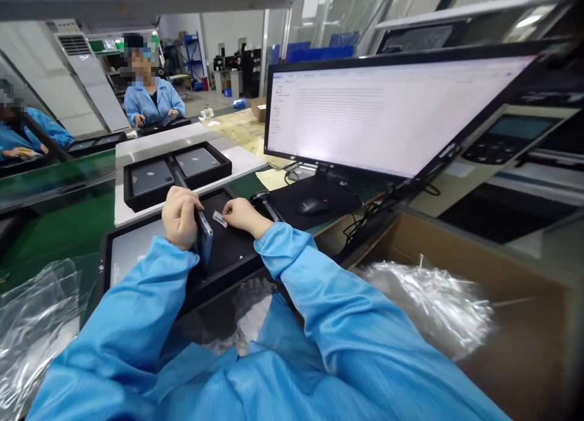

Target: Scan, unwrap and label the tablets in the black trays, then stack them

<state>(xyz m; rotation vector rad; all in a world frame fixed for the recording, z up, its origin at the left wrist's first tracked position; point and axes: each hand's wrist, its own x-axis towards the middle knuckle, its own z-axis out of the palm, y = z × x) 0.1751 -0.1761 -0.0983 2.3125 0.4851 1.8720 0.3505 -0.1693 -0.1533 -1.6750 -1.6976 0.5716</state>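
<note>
My left hand (180, 219) is closed around a thin grey-blue tablet (205, 240), which stands on edge over a black tray (233, 246). Between the thumb and fingers of my right hand (243, 216) is a small white label (219, 219) with dark print, held just right of the tablet. In the tray's left part lies another grey tablet (130, 249), partly covered by my left forearm. The tablet's lower edge is close to the tray, but I cannot tell whether they touch.
A second black tray (177, 184) with two tablets sits beyond. To the right are a monitor (387, 117), a mouse (314, 205), a handheld scanner (267, 205) and a cardboard box (515, 323) with clear plastic bags (433, 305). More plastic (41, 323) lies at left. Two people in blue work farther off.
</note>
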